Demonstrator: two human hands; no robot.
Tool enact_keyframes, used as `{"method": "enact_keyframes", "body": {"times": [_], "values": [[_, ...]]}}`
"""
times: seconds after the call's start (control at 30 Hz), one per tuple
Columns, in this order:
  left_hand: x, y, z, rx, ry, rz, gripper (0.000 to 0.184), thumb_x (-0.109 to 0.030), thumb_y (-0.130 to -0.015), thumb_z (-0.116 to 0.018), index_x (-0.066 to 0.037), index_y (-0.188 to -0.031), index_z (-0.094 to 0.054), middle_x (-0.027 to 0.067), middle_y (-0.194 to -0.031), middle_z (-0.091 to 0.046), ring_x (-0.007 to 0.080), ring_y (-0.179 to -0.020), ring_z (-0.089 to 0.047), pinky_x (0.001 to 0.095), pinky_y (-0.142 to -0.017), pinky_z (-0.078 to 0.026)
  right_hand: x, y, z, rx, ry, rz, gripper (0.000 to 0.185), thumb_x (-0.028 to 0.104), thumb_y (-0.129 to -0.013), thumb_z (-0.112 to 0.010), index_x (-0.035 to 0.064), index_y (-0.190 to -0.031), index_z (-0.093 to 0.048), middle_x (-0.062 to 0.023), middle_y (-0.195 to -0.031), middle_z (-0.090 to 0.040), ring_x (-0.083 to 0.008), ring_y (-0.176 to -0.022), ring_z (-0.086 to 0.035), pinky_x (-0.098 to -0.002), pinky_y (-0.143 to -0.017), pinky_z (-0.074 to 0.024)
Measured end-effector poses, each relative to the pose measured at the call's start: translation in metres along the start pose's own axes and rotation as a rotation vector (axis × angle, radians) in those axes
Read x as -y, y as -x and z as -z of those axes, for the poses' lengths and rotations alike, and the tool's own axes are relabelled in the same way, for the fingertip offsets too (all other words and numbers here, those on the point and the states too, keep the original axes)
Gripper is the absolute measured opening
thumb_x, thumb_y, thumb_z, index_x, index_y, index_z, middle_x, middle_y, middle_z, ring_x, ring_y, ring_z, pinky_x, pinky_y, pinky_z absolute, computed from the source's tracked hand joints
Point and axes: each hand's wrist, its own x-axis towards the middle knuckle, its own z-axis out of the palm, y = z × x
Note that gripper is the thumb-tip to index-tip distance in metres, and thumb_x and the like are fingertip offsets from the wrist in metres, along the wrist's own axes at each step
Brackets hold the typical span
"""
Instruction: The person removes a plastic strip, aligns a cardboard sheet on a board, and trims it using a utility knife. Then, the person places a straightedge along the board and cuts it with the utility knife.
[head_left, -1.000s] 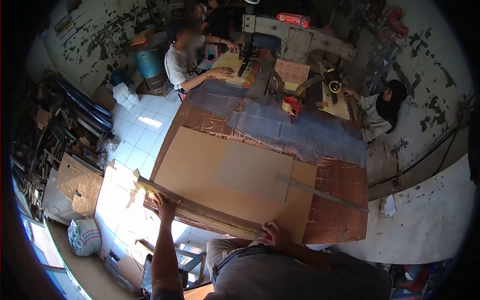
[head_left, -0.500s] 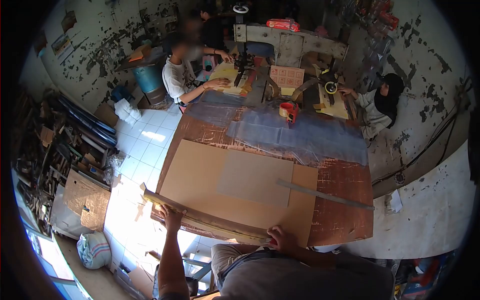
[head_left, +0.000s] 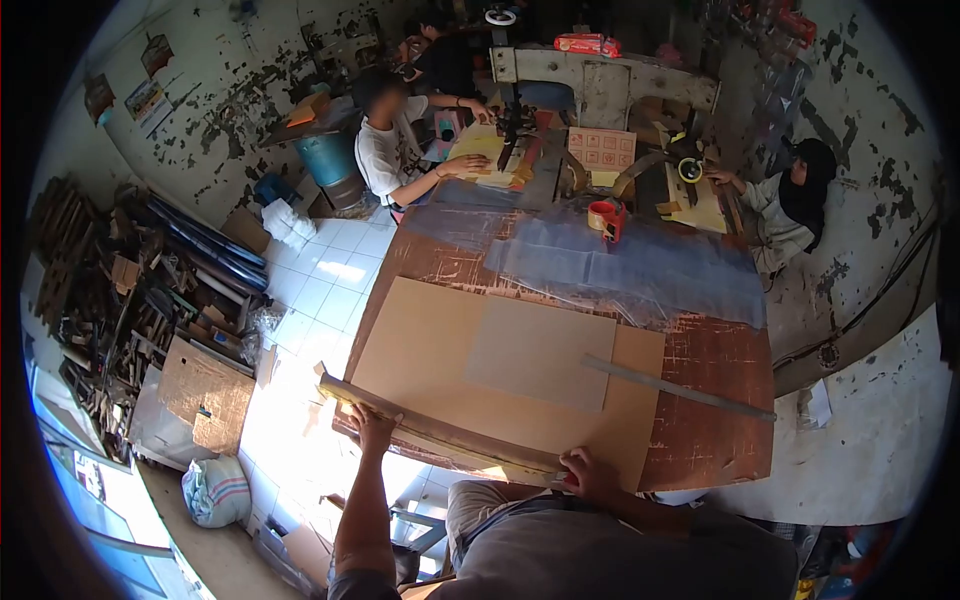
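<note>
A large brown cardboard sheet (head_left: 420, 330) lies at the near side of the worktable, with a smaller grey board (head_left: 540, 350) on top of it. Along the sheet's near edge runs a long narrow strip (head_left: 450, 432), yellowish at its edge and raised at the left end. My left hand (head_left: 372, 428) grips this strip near its left end, thumb apart along it. At the strip's right end, my right hand (head_left: 590, 476) is closed around a small red-handled tool (head_left: 571, 480); most of the tool is hidden by the fingers.
A thin grey metal strip (head_left: 690, 388) crosses the grey board and reaches the table's right edge. Clear plastic sheeting (head_left: 620, 262) and a red tape dispenser (head_left: 606, 220) lie farther back. Two people work at a press (head_left: 600, 80). Scrap wood (head_left: 110, 300) is piled left.
The whole view has shifted, so everything appears farther right. Both hands stay at about the same places on the strip, and the boards lie as before.
</note>
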Motion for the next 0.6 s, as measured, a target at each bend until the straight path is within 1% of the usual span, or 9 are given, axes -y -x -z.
{"method": "enact_keyframes", "body": {"times": [0.1, 0.17, 0.27, 0.3, 0.37, 0.43, 0.47, 0.53, 0.6], "values": [[0.030, -0.043, -0.029, -0.016, -0.070, -0.034, 0.132, -0.063, -0.076, -0.081, 0.002, -0.162, -0.004, 0.0250, -0.170, 0.002, 0.0448, -0.156, 0.003, 0.0612, -0.124, -0.013, -0.003, -0.001, -0.003, 0.016, -0.018, 0.006, 0.054, 0.033, -0.084, -0.079, 0.0160, -0.132, -0.059, -0.0063, -0.129, -0.053, -0.0305, -0.102, -0.069, -0.0451, -0.080, -0.0592], [0.045, -0.045, -0.040, -0.001, -0.129, -0.016, 0.135, -0.063, -0.074, -0.082, 0.001, -0.162, -0.002, 0.0243, -0.170, 0.004, 0.0439, -0.157, 0.005, 0.0622, -0.123, -0.012, -0.004, -0.002, -0.003, -0.037, -0.007, 0.017, 0.056, 0.041, -0.082, -0.080, 0.0163, -0.129, -0.063, -0.0041, -0.125, -0.055, -0.0271, -0.101, -0.069, -0.0441, -0.080, -0.0587], [0.057, -0.053, -0.055, -0.049, -0.094, -0.057, 0.134, -0.063, -0.075, -0.082, 0.001, -0.162, -0.003, 0.0232, -0.170, 0.001, 0.0457, -0.156, 0.004, 0.0565, -0.125, -0.014, 0.009, -0.006, 0.011, 0.019, -0.024, -0.027, 0.054, 0.038, -0.084, -0.079, 0.0147, -0.130, -0.061, -0.0068, -0.128, -0.055, -0.0316, -0.104, -0.068, -0.0474, -0.082, -0.0571], [0.030, -0.028, -0.030, -0.044, 0.008, -0.022, 0.133, -0.064, -0.075, -0.081, 0.000, -0.162, -0.005, 0.0222, -0.171, 0.001, 0.0446, -0.157, 0.003, 0.0599, -0.124, -0.013, 0.002, -0.008, 0.005, 0.003, -0.048, -0.012, 0.056, 0.039, -0.084, -0.080, 0.0139, -0.130, -0.061, -0.0082, -0.127, -0.055, -0.0323, -0.105, -0.067, -0.0475, -0.083, -0.0566], [0.044, -0.039, -0.047, -0.105, -0.051, -0.041, 0.132, -0.066, -0.073, -0.081, -0.006, -0.164, -0.006, 0.0181, -0.172, 0.000, 0.0384, -0.158, 0.002, 0.0670, -0.121, -0.011, -0.003, -0.006, -0.002, 0.071, -0.079, 0.023, 0.059, 0.041, -0.083, -0.080, 0.0130, -0.131, -0.061, -0.0097, -0.126, -0.056, -0.0330, -0.106, -0.066, -0.0476, -0.084, -0.0562], [0.047, -0.038, -0.051, -0.128, -0.064, -0.049, 0.133, -0.068, -0.072, -0.080, -0.008, -0.164, -0.006, 0.0170, -0.172, 0.000, 0.0376, -0.159, 0.001, 0.0682, -0.120, -0.012, -0.002, -0.007, -0.003, -0.033, -0.052, 0.030, 0.060, 0.035, -0.083, -0.080, 0.0117, -0.134, -0.059, -0.0136, -0.125, -0.057, -0.0352, -0.110, -0.064, -0.0474, -0.086, -0.0558], [0.049, -0.041, -0.054, -0.142, -0.073, -0.062, 0.134, -0.068, -0.071, -0.081, -0.008, -0.164, -0.006, 0.0167, -0.172, 0.000, 0.0375, -0.159, 0.001, 0.0687, -0.120, -0.012, -0.008, -0.005, -0.008, 0.000, -0.053, 0.042, 0.060, 0.035, -0.083, -0.080, 0.0117, -0.134, -0.059, -0.0136, -0.125, -0.057, -0.0352, -0.110, -0.064, -0.0474, -0.086, -0.0558], [0.046, -0.039, -0.055, -0.159, -0.078, -0.074, 0.135, -0.068, -0.070, -0.082, -0.008, -0.164, -0.006, 0.0162, -0.172, 0.000, 0.0373, -0.159, 0.000, 0.0697, -0.120, -0.012, -0.023, -0.005, -0.026, -0.094, -0.153, 0.078, 0.061, 0.030, -0.083, -0.078, 0.0117, -0.137, -0.058, -0.0171, -0.125, -0.057, -0.0375, -0.113, -0.063, -0.0469, -0.087, -0.0559], [0.033, -0.023, -0.044, -0.140, -0.042, -0.010, 0.135, -0.065, -0.069, -0.084, -0.007, -0.164, -0.007, 0.0182, -0.172, -0.002, 0.0394, -0.158, 0.000, 0.0672, -0.121, -0.014, -0.025, -0.005, -0.024, -0.049, -0.127, 0.056, 0.060, 0.027, -0.083, -0.077, 0.0121, -0.137, -0.058, -0.0177, -0.126, -0.057, -0.0384, -0.113, -0.063, -0.0478, -0.087, -0.0557]]}}
